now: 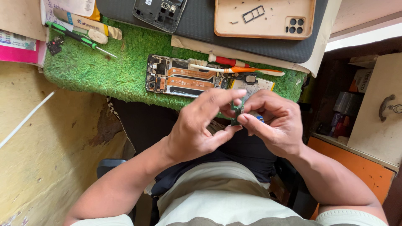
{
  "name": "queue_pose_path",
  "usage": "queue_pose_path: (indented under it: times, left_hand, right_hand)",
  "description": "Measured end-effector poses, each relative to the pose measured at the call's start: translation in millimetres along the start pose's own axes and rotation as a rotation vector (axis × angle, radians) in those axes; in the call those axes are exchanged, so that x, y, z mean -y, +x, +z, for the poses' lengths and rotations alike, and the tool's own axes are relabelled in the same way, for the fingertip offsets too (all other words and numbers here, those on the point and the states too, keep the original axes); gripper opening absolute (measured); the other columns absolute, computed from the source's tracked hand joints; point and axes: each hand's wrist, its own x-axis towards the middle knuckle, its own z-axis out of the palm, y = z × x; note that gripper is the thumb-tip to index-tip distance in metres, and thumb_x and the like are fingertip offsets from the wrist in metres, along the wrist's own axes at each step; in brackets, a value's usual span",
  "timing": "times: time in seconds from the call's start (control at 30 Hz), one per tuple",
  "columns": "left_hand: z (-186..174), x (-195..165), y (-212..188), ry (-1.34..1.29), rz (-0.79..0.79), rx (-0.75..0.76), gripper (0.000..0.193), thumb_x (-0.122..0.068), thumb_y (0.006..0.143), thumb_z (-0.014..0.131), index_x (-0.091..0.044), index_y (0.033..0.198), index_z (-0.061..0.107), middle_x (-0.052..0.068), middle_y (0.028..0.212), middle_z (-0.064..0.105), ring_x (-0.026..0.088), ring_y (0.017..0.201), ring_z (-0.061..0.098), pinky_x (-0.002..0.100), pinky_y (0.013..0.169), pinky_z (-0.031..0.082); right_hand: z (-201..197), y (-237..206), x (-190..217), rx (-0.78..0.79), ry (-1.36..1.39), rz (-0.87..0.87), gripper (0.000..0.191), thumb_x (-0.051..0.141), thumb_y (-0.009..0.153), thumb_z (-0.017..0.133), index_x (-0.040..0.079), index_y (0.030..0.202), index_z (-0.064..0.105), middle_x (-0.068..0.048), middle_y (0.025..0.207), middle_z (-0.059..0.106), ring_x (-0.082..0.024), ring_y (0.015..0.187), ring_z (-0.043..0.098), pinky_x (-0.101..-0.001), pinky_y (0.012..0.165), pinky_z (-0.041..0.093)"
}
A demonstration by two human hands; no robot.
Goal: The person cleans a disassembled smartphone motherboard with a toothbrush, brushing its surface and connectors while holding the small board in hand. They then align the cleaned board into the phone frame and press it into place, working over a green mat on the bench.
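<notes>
pinching a small green circuit board (237, 109) between both hands at frame centre: left hand (201, 125) and right hand (274, 123) both clamp its edges with fingertips. just above, an opened phone (184, 77) with orange flex strips lies on fuzzy green mat (104, 67); tan case (264, 19) upper right.

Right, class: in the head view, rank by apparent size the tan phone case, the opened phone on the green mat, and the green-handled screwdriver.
1. tan phone case
2. opened phone
3. green-handled screwdriver, as long as the phone but far thinner
</notes>
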Motion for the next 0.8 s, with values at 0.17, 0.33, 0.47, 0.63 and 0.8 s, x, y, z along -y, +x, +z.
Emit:
queue_pose_path:
  times: [0.17,0.33,0.47,0.63,0.8]
  left_hand:
    - [-2,1,3,-0.443,-0.280,0.026,0.070,0.007,0.089,0.078,-0.002,0.152,0.047,0.007,0.128,0.062,0.012,0.112,0.064,0.027,0.103,0.056]
    - [2,5,4,-0.604,-0.438,0.024,0.071,0.009,0.087,0.075,-0.001,0.151,0.046,0.005,0.117,0.063,0.011,0.107,0.067,0.027,0.100,0.057]
    - [4,11,3,-0.632,-0.467,-0.008,0.071,0.009,0.086,0.073,0.000,0.150,0.045,0.005,0.115,0.063,0.012,0.107,0.069,0.027,0.098,0.058]
    - [7,19,4,-0.591,-0.429,-0.022,0.070,0.010,0.086,0.075,0.001,0.150,0.046,0.005,0.114,0.064,0.012,0.107,0.069,0.027,0.099,0.058]
    - [8,21,2,-0.575,-0.414,-0.021,0.070,0.011,0.087,0.074,0.001,0.150,0.046,0.007,0.116,0.065,0.012,0.108,0.069,0.027,0.100,0.058]
  right_hand:
    - [-7,6,9,-0.154,-0.565,-0.447,0.015,-0.007,0.099,0.070,0.000,0.112,0.071,-0.011,0.106,0.068,-0.016,0.080,0.071,-0.0247,0.069,0.057]
    - [-6,13,4,-0.141,-0.730,-0.743,0.026,-0.008,0.083,0.082,-0.004,0.105,0.067,-0.013,0.094,0.073,-0.026,0.079,0.074,-0.0323,0.066,0.058]
    - [-9,16,0,-0.082,-0.775,-0.826,0.027,-0.002,0.082,0.088,0.002,0.105,0.074,-0.013,0.099,0.073,-0.027,0.085,0.075,-0.0333,0.070,0.060]
    - [-9,19,-4,-0.088,-0.764,-0.816,0.028,-0.001,0.082,0.090,0.003,0.104,0.073,-0.011,0.097,0.072,-0.026,0.084,0.074,-0.0335,0.071,0.059]
    - [-9,19,-5,-0.062,-0.784,-0.798,0.029,0.000,0.080,0.090,0.003,0.104,0.074,-0.011,0.097,0.072,-0.026,0.085,0.073,-0.0345,0.072,0.059]
